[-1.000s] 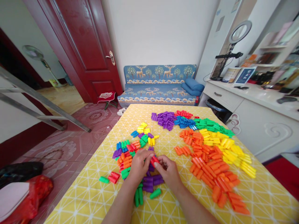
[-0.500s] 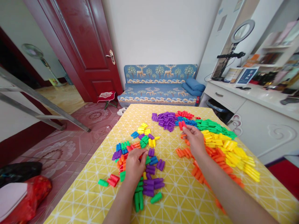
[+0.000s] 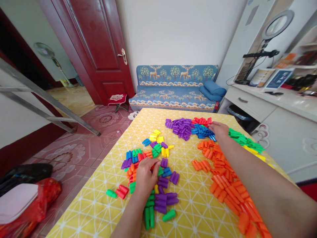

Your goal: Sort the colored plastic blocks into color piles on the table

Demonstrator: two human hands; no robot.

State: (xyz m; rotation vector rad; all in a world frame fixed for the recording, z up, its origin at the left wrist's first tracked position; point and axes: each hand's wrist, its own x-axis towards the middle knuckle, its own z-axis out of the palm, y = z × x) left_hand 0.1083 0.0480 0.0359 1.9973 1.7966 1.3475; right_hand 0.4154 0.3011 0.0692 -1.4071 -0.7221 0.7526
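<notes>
My left hand (image 3: pixel 148 173) rests over a mixed heap of plastic building blocks. Its fingers are curled together, and a bit of red shows by the thumb; what they hold is mostly hidden. Around it lie purple blocks (image 3: pixel 160 202), green blocks (image 3: pixel 149 216), orange blocks (image 3: pixel 131 172) and yellow blocks (image 3: pixel 165 152). At the far side my right hand (image 3: pixel 219 130) reaches to the right end of the red pile (image 3: pixel 201 121), fingers closed about a red block at their tips. Just below those fingertips is the blue pile (image 3: pixel 202 131).
Sorted piles of purple (image 3: pixel 182 128), orange (image 3: pixel 223 172) and green blocks (image 3: pixel 245 140) lie on the yellow tablecloth (image 3: pixel 99 195). My right forearm covers much of the yellow pile (image 3: pixel 252 151). A blue sofa (image 3: pixel 173 91) stands beyond the table, a white cabinet (image 3: pixel 277 132) to the right.
My right hand has carried red blocks away and to the right, to the red pile. My left hand stays over the mixed heap. The view has turned slightly left.
</notes>
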